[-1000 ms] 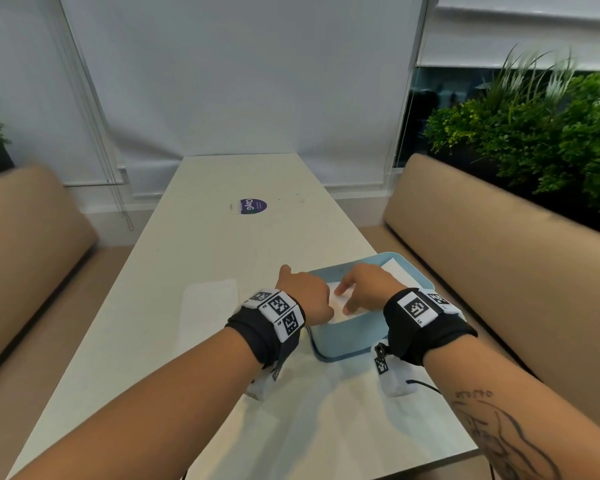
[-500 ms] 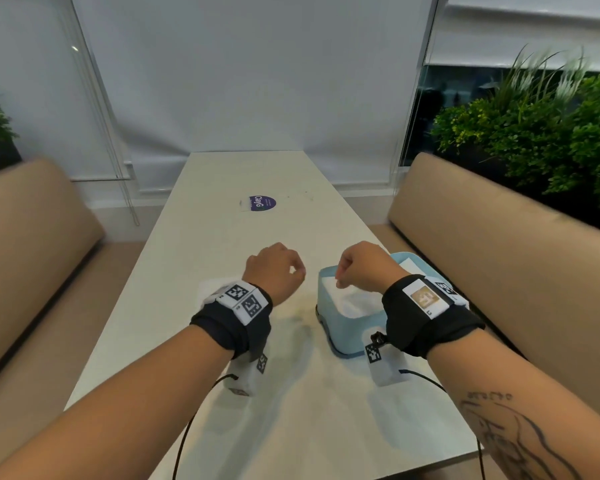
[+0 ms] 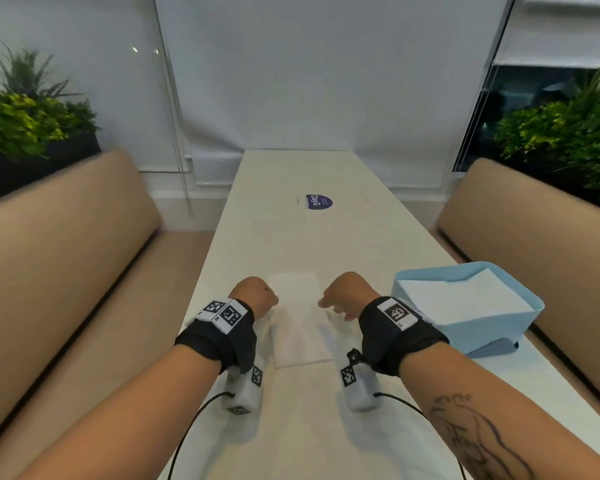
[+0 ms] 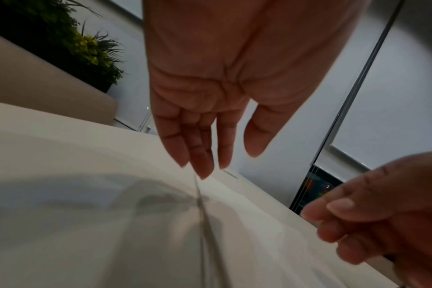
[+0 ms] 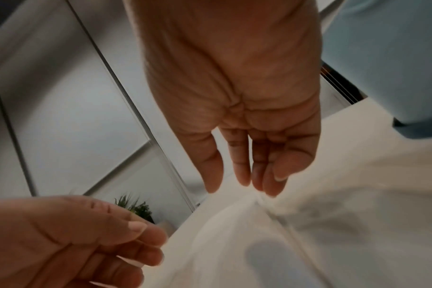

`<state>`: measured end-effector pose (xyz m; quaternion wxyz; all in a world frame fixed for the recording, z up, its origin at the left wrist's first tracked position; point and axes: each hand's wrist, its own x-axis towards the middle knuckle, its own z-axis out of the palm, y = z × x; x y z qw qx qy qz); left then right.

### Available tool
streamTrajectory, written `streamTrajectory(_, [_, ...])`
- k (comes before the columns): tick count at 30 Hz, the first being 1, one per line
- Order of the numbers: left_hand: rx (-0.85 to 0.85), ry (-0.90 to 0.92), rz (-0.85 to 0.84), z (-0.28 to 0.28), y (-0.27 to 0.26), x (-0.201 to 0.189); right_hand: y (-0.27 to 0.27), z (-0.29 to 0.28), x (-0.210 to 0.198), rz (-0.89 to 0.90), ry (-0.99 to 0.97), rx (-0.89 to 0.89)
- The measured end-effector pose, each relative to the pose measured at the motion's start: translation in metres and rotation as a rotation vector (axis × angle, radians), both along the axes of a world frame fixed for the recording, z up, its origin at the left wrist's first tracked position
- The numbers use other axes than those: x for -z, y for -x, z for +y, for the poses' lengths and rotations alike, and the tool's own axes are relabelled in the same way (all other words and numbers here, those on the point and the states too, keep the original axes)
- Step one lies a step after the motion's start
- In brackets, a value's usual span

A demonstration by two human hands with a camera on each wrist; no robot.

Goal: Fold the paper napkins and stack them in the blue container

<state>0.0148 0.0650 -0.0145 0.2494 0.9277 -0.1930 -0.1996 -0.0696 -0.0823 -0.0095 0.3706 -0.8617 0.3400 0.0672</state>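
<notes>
A white paper napkin (image 3: 297,323) lies flat on the table between my hands. My left hand (image 3: 258,299) hovers at its left edge, fingers (image 4: 202,165) hanging relaxed just above the paper and holding nothing. My right hand (image 3: 342,299) is at the right edge, its fingertips (image 5: 259,185) hanging down to the napkin's rim (image 5: 266,202); whether they touch it is unclear. The blue container (image 3: 478,336) stands to the right of my right wrist, with folded white napkins (image 3: 465,297) stacked inside.
The long white table (image 3: 312,237) runs away from me, with a purple round sticker (image 3: 318,201) farther up. Tan benches (image 3: 66,258) flank both sides, with plants (image 3: 561,140) behind them. The container sits near the table's right edge.
Both hands left the container, where they were setting down a folded napkin, and moved left to the flat napkin. My view turned left, so the container now sits at the right.
</notes>
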Motion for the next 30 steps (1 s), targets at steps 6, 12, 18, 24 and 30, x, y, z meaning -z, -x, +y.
streamTrajectory(6, [0.013, 0.011, 0.103, 0.007, 0.0, 0.009, -0.009, 0.01, 0.013, 0.063, -0.047, 0.082])
streamTrajectory(12, [-0.054, 0.133, 0.178, 0.006, 0.001, 0.015, -0.009, 0.008, 0.018, -0.024, -0.081, 0.061])
streamTrajectory(18, [-0.052, 0.144, 0.159, 0.008, 0.004, 0.014, -0.009, 0.009, 0.02, -0.155, -0.053, 0.125])
streamTrajectory(24, [-0.027, 0.058, 0.141, 0.007, 0.005, 0.014, -0.016, 0.016, 0.02, -0.122, 0.21, 0.049])
streamTrajectory(30, [0.002, 0.018, 0.118, 0.007, 0.005, 0.016, -0.009, 0.021, 0.017, -0.291, 0.143, 0.077])
